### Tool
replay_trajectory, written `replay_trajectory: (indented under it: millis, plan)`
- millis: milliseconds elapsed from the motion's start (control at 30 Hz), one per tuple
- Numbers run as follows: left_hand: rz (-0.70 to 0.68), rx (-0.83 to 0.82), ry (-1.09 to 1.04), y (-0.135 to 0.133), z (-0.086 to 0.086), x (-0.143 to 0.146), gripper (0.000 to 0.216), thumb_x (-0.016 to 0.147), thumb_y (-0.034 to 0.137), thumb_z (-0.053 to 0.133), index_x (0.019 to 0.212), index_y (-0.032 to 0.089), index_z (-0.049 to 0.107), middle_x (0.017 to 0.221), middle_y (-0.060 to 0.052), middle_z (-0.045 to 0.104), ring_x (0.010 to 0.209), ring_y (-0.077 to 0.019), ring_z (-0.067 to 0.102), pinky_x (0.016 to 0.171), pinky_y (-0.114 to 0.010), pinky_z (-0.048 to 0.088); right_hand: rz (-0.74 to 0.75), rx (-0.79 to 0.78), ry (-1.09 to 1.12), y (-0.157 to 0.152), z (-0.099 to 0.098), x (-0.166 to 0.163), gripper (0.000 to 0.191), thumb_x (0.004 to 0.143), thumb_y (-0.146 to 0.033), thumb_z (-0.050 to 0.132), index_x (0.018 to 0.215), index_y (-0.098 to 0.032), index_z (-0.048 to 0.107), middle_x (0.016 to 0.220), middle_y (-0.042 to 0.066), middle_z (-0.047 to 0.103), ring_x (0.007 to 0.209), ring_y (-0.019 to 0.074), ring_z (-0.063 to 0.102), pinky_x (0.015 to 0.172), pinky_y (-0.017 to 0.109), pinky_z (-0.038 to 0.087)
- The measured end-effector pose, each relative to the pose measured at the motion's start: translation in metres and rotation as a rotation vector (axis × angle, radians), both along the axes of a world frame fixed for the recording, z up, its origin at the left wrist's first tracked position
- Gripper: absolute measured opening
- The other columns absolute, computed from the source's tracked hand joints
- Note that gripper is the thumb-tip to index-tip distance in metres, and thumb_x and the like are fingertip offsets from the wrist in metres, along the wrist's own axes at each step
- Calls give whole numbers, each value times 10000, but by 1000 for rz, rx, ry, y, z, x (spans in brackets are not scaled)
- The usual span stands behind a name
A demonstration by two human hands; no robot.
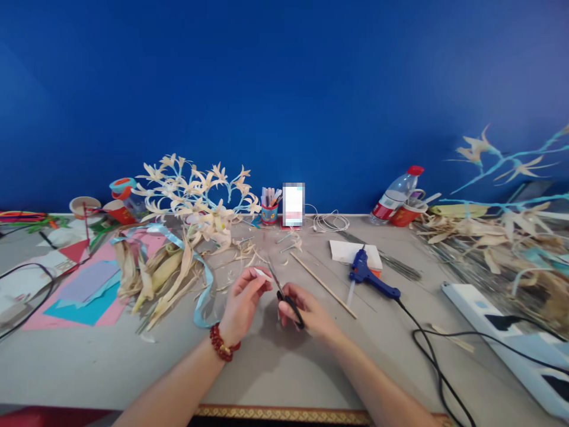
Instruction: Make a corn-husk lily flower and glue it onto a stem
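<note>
My left hand (244, 299) is closed in a pinch on a small pale strip (263, 274), perhaps corn husk or paper; its lower part is hidden by the fingers. In my right hand (306, 308) is a pair of scissors (291, 305) with black handles, the blades pointing up and away beside the strip. The blades look close together. A thin wooden stick (323, 284) lies on the table right of the scissors. Ahead of both hands are pale trimmed scraps (291, 242). A light blue ribbon (205, 290) curls left of my left hand.
A blue glue gun (367, 273) rests at right, its cord running to a white power strip (502, 338). Husk flowers (200, 184), dried husks (162, 276) and coloured paper (89, 284) lie at left. A bottle (395, 196), pen cup (269, 213) and phone (293, 204) stand by the blue wall.
</note>
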State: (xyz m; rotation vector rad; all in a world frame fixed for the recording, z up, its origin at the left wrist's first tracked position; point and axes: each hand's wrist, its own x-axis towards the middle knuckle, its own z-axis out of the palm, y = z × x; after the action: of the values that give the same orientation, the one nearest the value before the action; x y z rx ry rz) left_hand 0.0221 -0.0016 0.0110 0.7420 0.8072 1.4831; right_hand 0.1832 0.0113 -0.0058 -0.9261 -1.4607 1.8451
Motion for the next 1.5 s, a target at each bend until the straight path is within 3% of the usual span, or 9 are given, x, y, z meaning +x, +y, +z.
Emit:
replay_trajectory:
  millis: [467,1067,1500]
  plan:
    - [-17,45,-124,5,0,-8,83,821,173,625,739,161,625,883,-21,627,774,-118,577,758,-280,467,82,44,-27,-2,2,-1,503,709,-650,642,805,-208,421,593,-42,562,447,74,448,421,195,280]
    - [-24,14,-61,5,1,-8,90,794,181,648,713,161,616,812,-18,624,732,-117,561,733,-268,453,43,11,-64,1,-3,1,520,648,-623,711,752,-204,422,565,-64,516,471,84,480,469,196,325]
    - [-1,2,3,5,3,-10,116,763,221,674,687,160,609,776,-17,631,683,-117,549,720,-268,444,40,17,-103,3,-7,2,476,664,-548,738,693,-207,408,467,-87,491,390,62,400,400,176,250]
